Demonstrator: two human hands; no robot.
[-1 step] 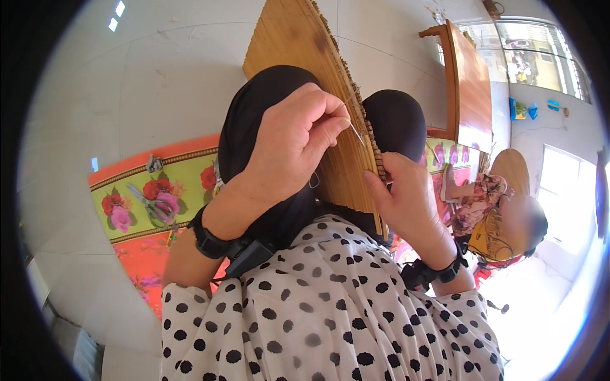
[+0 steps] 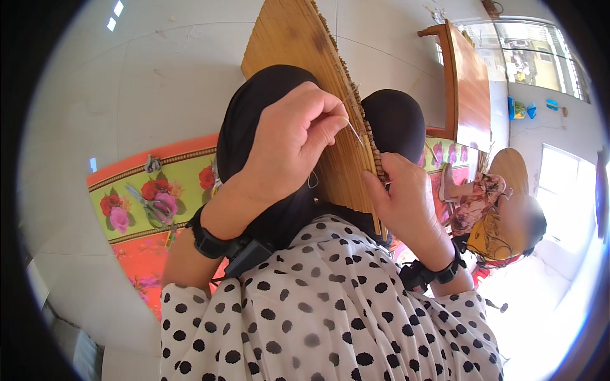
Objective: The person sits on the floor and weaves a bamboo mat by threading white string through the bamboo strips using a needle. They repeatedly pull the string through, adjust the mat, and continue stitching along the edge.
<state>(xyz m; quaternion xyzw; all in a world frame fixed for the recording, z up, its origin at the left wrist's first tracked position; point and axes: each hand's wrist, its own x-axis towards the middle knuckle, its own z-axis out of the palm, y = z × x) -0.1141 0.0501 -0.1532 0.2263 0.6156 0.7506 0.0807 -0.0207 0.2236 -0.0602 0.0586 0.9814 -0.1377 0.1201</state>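
A brown woven slat panel stands on edge between my two knees in black cloth. My left hand is pinched shut on a thin pale thread that runs to the panel's ragged right edge. My right hand grips that same edge lower down, with its fingers and thumb around the slat ends. Both wrists wear black bands. A white garment with black dots covers my lap below the hands.
An orange and green floral mat lies on the pale tiled floor at left, with scissors on it. A wooden table stands at upper right. Another person sits at right with a woven piece.
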